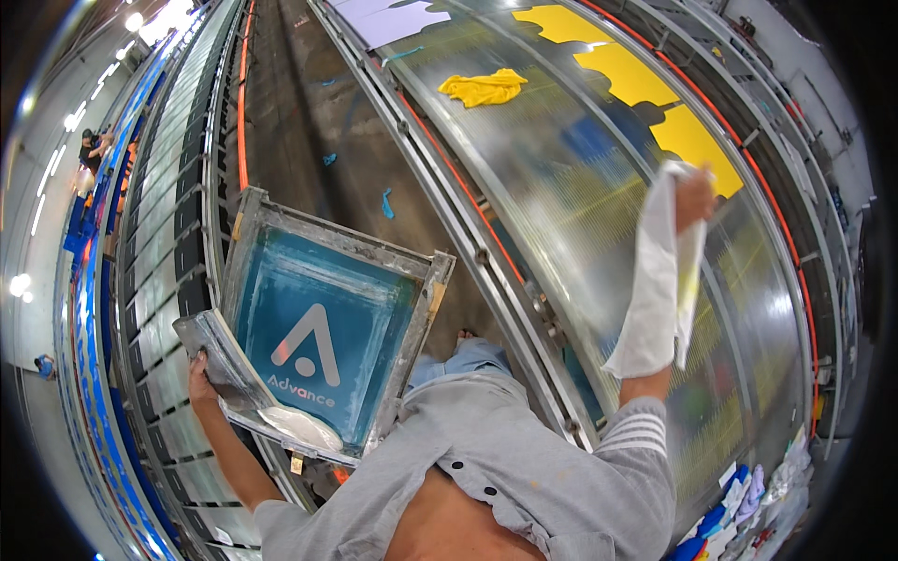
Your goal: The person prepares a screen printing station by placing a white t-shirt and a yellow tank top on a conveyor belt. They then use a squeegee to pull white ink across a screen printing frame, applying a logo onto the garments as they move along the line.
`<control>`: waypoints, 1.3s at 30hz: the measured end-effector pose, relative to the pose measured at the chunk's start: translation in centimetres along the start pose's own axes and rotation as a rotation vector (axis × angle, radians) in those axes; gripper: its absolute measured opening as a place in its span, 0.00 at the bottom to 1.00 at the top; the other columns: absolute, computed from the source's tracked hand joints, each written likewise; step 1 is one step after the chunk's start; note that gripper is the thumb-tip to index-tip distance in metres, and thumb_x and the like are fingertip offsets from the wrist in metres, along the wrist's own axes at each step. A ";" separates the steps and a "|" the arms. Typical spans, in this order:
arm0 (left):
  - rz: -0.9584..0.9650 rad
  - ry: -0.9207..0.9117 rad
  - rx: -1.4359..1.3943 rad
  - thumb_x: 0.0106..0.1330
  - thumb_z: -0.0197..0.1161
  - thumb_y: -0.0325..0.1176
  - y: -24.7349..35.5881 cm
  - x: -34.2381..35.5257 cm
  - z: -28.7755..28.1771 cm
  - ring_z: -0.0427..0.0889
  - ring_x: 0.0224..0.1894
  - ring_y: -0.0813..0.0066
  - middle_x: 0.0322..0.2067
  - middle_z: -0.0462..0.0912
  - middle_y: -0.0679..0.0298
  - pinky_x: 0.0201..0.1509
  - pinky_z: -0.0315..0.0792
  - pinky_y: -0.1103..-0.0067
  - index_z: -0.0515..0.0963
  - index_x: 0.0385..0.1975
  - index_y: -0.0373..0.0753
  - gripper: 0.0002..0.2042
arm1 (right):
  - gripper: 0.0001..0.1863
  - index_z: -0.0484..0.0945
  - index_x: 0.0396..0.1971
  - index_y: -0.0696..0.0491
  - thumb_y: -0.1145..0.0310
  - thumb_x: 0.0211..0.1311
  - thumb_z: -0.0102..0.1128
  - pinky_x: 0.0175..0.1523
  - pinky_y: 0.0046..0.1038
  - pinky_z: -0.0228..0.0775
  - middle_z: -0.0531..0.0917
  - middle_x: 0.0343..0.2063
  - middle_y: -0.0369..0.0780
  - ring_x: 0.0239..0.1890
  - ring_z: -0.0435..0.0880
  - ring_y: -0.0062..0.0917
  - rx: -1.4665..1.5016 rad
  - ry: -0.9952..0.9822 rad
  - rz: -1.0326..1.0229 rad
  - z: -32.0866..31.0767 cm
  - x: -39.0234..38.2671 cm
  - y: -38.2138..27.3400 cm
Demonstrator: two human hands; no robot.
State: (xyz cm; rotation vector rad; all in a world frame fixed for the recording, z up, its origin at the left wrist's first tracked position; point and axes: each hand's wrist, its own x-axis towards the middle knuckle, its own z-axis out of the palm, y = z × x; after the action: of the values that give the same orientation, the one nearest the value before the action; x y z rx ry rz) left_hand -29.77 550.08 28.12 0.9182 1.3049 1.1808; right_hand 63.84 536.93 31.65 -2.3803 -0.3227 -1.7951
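Screen frame (346,236), rectangular, grey and stained, located on the left side of the body, above the floor (318,103) and overlapping the edge of the left tabletop (166,271) in view; support underneath hidden, so cannot tell what bears the weight. Within the frame: blue-green mesh (281,292) with pale smears along the margins, bearing a pale pointed mark (323,341) above a round dot and lettering, one leg of the mark tinted orange-pink. Contents at the near edge: thick white paste (301,428), pooled inside the near bar and just beside the near end of a squeegee (224,363).

Left hand (198,379): gripping the squeegee from its outer side, fingers curled around the edge. Squeegee long, grey, splashed with white, positioned over the near left corner of the frame.

Right hand (694,198): raised over the right tabletop (524,159), gripping a white cloth (645,290) near the top; finger detail blurred. Cloth hanging in two lengths, partly covering the forearm, well apart from the frame.

On the same glossy surface: crumpled yellow cloth (484,88), flat yellow panels (627,75) in a row toward the right edge, and a lilac panel (388,19) at the far end. At lower right, clear plastic (795,467), apparently a bag, beside blue, white and lilac scraps (734,505); cannot tell which scraps are inside. On the floor, small blue pieces (387,204).
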 end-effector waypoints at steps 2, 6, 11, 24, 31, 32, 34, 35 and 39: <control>0.040 -0.001 0.048 0.57 0.69 0.44 1.7 4.7 1.5 0.78 0.51 0.62 0.50 0.80 0.62 0.58 0.70 0.68 0.74 0.56 0.37 0.28 | 0.26 0.66 0.58 0.46 0.57 0.60 0.53 0.58 0.49 0.58 0.72 0.53 0.37 0.56 0.69 0.32 -0.059 -0.350 -0.438 1.4 -2.6 -5.8; -0.052 0.000 0.025 0.60 0.66 0.46 4.7 15.1 8.4 0.78 0.51 0.62 0.49 0.80 0.62 0.58 0.70 0.67 0.73 0.56 0.38 0.27 | 0.32 0.57 0.68 0.42 0.60 0.62 0.48 0.68 0.51 0.51 0.68 0.61 0.43 0.68 0.60 0.40 0.650 -0.903 -1.110 10.8 -10.5 -7.2; -0.072 -0.034 -0.032 0.62 0.65 0.40 6.0 28.2 15.1 0.81 0.46 0.65 0.44 0.82 0.64 0.51 0.75 0.67 0.75 0.51 0.39 0.19 | 0.14 0.80 0.41 0.54 0.63 0.61 0.54 0.50 0.42 0.70 0.82 0.40 0.48 0.46 0.78 0.45 0.587 -1.280 -0.409 12.2 -13.5 -7.2; -0.403 -0.481 0.307 0.62 0.66 0.44 5.4 69.9 45.9 0.80 0.47 0.72 0.48 0.80 0.62 0.46 0.77 0.73 0.74 0.52 0.37 0.23 | 0.39 0.54 0.68 0.56 0.49 0.66 0.54 0.68 0.35 0.55 0.68 0.61 0.47 0.64 0.65 0.34 1.690 -2.569 0.528 -11.7 -18.6 -47.5; -0.626 -0.699 0.152 0.59 0.69 0.44 3.4 77.1 64.1 0.81 0.43 0.72 0.43 0.82 0.65 0.48 0.75 0.72 0.77 0.48 0.38 0.21 | 0.33 0.63 0.61 0.53 0.78 0.52 0.62 0.53 0.33 0.73 0.76 0.49 0.37 0.49 0.77 0.27 1.660 -1.679 1.579 -4.1 -13.2 -57.5; -0.616 -0.722 0.114 0.60 0.68 0.44 2.7 77.7 66.3 0.81 0.42 0.71 0.42 0.83 0.65 0.48 0.75 0.72 0.77 0.48 0.39 0.20 | 0.33 0.64 0.60 0.53 0.82 0.50 0.60 0.50 0.33 0.74 0.77 0.47 0.37 0.47 0.78 0.27 1.551 -1.599 1.691 -1.7 -12.6 -58.5; -0.555 -0.745 0.081 0.61 0.67 0.44 2.4 78.2 70.6 0.81 0.42 0.71 0.42 0.83 0.66 0.48 0.75 0.71 0.78 0.48 0.39 0.19 | 0.34 0.64 0.61 0.54 0.84 0.48 0.55 0.52 0.35 0.74 0.78 0.46 0.38 0.47 0.78 0.29 1.539 -1.618 1.835 3.2 -12.2 -58.7; -0.515 -0.743 0.083 0.61 0.67 0.44 2.6 78.0 72.7 0.81 0.42 0.70 0.42 0.83 0.66 0.49 0.75 0.71 0.78 0.48 0.40 0.20 | 0.35 0.64 0.61 0.53 0.83 0.48 0.54 0.52 0.35 0.73 0.78 0.46 0.38 0.47 0.78 0.29 1.559 -1.582 1.835 4.9 -11.7 -58.9; -0.340 -0.621 -0.082 0.63 0.65 0.45 5.3 76.7 75.0 0.76 0.53 0.67 0.50 0.79 0.63 0.58 0.70 0.67 0.76 0.53 0.40 0.22 | 0.38 0.61 0.64 0.52 0.81 0.46 0.52 0.50 0.37 0.72 0.76 0.44 0.38 0.44 0.77 0.29 1.548 -1.453 1.885 8.8 -13.7 -59.3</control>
State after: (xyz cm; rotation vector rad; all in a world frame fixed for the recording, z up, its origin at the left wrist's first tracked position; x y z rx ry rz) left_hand 35.82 635.02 23.71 0.8665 0.8524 0.6062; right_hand 53.25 595.25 15.13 -0.9814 0.3148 0.8990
